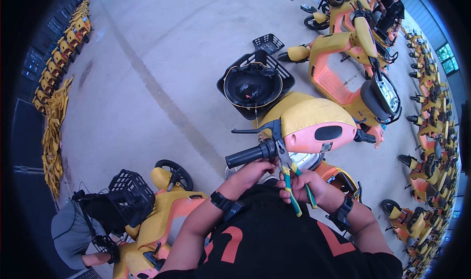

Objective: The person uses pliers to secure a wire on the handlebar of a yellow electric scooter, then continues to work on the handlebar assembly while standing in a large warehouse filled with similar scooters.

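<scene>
My right hand [305, 185] is wrapped round the green-and-yellow handles of a pair of pliers [289, 182], which are spread apart. The metal jaws point up to the inner end of the black handlebar grip [245, 155], beside the brake lever [250, 130]. Just below that grip, my left hand [262, 170] has its fingers curled together; anything between them is hidden. Both belong to the yellow-and-pink scooter [319, 119] in front of me, whose head carries a dark oval panel. A black helmet [250, 88] lies in its black front basket [230, 102].
Another yellow scooter [326, 58] stands close on the right. At lower left, a person in a grey cap [73, 235] is beside a scooter with a black basket [130, 195]. A second person [391, 12] is at far right. Rows of scooters line both sides.
</scene>
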Demonstrator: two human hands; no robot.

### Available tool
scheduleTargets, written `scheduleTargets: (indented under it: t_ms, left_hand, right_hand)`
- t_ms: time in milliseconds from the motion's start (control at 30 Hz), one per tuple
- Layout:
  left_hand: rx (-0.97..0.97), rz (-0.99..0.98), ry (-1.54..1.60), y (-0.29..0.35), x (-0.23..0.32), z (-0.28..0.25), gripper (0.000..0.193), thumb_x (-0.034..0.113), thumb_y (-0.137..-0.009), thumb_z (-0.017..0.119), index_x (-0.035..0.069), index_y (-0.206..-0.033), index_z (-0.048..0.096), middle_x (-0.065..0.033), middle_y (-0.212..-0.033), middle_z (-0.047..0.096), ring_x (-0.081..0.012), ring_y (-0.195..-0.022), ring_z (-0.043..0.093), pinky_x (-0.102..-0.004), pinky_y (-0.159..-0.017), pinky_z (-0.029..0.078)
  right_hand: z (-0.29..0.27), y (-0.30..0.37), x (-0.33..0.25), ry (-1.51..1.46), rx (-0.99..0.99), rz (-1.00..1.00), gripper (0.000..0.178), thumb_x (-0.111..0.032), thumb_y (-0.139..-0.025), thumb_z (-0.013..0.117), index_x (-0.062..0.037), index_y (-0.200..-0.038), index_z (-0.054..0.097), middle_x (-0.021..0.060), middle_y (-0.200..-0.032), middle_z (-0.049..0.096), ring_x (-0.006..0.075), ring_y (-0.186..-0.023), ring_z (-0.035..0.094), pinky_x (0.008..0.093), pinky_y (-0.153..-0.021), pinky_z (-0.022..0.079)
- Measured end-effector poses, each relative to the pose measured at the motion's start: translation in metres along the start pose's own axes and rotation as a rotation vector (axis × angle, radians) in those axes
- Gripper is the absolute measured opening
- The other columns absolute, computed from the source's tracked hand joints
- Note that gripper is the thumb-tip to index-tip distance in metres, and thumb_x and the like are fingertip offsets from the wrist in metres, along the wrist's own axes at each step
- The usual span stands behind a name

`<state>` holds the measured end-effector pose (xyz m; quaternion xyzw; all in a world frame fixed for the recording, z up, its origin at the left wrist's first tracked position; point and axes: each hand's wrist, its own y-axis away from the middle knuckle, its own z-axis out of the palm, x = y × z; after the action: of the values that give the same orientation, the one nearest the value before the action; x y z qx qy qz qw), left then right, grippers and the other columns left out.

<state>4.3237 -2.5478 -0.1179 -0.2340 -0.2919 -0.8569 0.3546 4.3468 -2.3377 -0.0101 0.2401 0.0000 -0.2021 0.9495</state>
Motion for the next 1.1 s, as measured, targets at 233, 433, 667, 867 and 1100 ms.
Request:
scheduleTargets:
  t_ms: [233,433,667,867,1100]
  left_hand:
    - [-0.025,-0.013,-0.114,-0.005,0.009,-0.016,0.018,0.002,-0.090,0.056,0.003,-0.105,0.065,-0.0041,-0.097,0.064,-0.0162,-0.091,0.058,-0.0326,-0.084,0.046]
    - [-0.002,-0.175,0.102,-0.005,0.019,-0.004,0.010,0.012,-0.100,0.055,0.007,-0.093,0.060,-0.0006,-0.078,0.054,-0.0139,-0.076,0.054,-0.0295,-0.073,0.045]
    - [-0.023,-0.235,0.087,0.004,0.016,0.028,0.042,0.042,-0.110,0.041,0.007,-0.126,0.058,-0.0032,-0.097,0.065,-0.0111,-0.080,0.061,-0.0261,-0.072,0.053]
    - [-0.064,-0.295,0.323,0.001,0.010,0.026,0.047,0.047,-0.107,0.042,0.006,-0.122,0.059,-0.0081,-0.097,0.066,-0.0186,-0.080,0.065,-0.0291,-0.067,0.058]
    - [-0.128,-0.274,0.377,-0.004,0.002,0.019,0.046,0.043,-0.108,0.039,0.004,-0.125,0.056,-0.0145,-0.119,0.066,-0.0297,-0.108,0.065,-0.0427,-0.094,0.054]
  right_hand:
    - [-0.021,-0.013,0.013,0.007,0.007,-0.014,0.051,-0.013,-0.073,0.064,-0.0048,-0.122,0.056,0.0111,-0.107,0.057,0.0270,-0.096,0.055,0.0401,-0.089,0.045]
    - [-0.022,-0.020,0.021,-0.102,-0.222,0.014,0.047,-0.021,-0.080,0.064,-0.0047,-0.124,0.054,0.0093,-0.110,0.055,0.0277,-0.105,0.054,0.0419,-0.096,0.045]
    - [-0.006,-0.002,0.024,0.014,-0.027,-0.107,0.060,-0.011,-0.084,0.054,-0.0018,-0.143,0.049,0.0151,-0.133,0.058,0.0284,-0.112,0.061,0.0416,-0.100,0.049]
    - [0.000,0.003,0.034,-0.030,-0.020,-0.181,0.057,-0.007,-0.087,0.049,-0.0017,-0.144,0.050,0.0190,-0.142,0.059,0.0310,-0.118,0.065,0.0467,-0.106,0.049]
    - [-0.011,0.006,0.039,0.159,0.097,-0.189,0.061,-0.012,-0.083,0.055,0.0021,-0.143,0.050,0.0213,-0.135,0.062,0.0385,-0.111,0.068,0.0516,-0.102,0.053]
